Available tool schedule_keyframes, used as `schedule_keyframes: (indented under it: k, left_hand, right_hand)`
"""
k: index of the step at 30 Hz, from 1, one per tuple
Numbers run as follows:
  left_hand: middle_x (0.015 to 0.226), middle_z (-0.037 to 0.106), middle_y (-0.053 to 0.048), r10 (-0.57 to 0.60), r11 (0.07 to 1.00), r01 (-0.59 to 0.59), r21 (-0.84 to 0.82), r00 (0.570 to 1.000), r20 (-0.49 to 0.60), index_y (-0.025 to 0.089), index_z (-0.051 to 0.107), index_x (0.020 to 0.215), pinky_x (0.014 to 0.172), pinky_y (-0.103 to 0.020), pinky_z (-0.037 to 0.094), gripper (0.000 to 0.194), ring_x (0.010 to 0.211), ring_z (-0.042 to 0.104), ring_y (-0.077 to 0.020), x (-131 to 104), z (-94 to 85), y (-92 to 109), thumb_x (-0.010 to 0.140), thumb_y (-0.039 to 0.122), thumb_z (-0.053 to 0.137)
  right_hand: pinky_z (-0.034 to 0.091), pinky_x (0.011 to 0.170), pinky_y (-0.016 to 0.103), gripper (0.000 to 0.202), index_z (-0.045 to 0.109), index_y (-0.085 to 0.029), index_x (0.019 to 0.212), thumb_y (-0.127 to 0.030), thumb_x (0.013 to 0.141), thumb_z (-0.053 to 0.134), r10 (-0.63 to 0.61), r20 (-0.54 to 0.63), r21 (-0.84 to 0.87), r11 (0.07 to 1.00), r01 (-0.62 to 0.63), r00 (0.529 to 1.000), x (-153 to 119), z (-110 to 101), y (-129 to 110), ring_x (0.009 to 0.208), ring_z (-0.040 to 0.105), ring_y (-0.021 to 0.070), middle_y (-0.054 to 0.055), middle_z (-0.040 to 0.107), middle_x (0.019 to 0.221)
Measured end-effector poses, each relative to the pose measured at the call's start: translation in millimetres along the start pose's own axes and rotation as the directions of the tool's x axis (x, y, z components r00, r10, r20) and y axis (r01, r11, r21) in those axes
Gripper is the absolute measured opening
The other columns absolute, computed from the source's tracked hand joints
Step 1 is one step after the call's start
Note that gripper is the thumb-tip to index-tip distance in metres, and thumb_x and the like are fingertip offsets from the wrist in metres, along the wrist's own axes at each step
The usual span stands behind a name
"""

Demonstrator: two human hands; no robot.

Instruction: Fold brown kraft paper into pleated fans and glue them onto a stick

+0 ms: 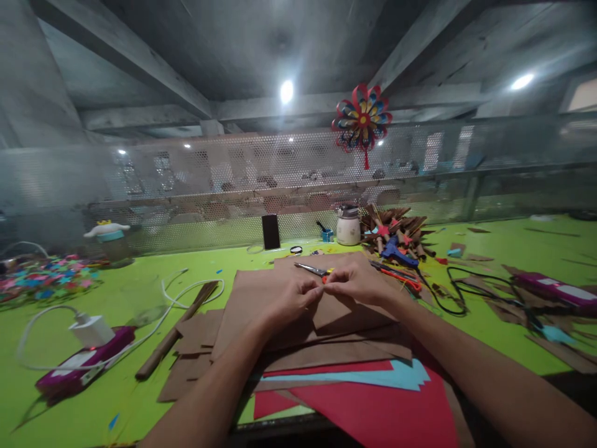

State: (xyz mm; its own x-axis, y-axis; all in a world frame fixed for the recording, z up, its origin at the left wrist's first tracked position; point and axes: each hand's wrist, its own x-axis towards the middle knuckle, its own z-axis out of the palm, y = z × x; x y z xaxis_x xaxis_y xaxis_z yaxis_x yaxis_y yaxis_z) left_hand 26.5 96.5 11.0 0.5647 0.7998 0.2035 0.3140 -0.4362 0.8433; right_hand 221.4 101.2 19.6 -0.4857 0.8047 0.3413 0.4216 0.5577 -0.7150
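Brown flat paper sheets point(256, 292) lie on the lime-green counter point(527, 246) beneath your left hand point(295, 301) and right hand point(359, 284), each grip pinched together, its hold unclear, for apparently fine fingertip work calling for steadiness.

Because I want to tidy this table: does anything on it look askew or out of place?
Yes. The large red paper sheet lies askew beneath the flat brown paper sheets, jutting past the near edge of the bright green table. At the right, loose brown paper scraps lie scattered beside the purple power strip.
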Motion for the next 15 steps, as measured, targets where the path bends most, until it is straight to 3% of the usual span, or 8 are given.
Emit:
schedule_keyframes:
  k: [7,15]
  left_hand:
    - [0.056,0.041,0.004,0.017,1.000,-0.018,0.022,1.000,0.025,0.015,0.047,0.065,0.051,-0.023,0.026,0.036,0.052,0.033,-0.0076,-0.8,-0.6,1.5,0.083,0.046,0.045]
    - [0.055,0.035,0.006,-0.054,0.993,0.064,-0.102,0.994,0.098,0.015,0.045,0.068,0.048,-0.023,0.019,0.037,0.050,0.026,-0.0063,0.0,-1.5,-5.5,0.079,0.051,0.049]
  right_hand:
    - [0.029,0.043,0.020,0.035,0.064,-0.012,0.069,-0.046,0.073,0.059,0.034,0.068,0.086,0.995,-0.040,0.997,3.5,-4.0,8.5,0.046,0.041,0.0072,-0.001,0.052,0.052]
    - [0.032,0.045,0.021,0.038,0.061,-0.012,0.061,-0.048,0.074,0.058,0.008,0.166,0.139,0.990,-0.031,0.986,5.6,-15.7,23.4,0.044,0.042,0.0071,-0.002,0.050,0.047]
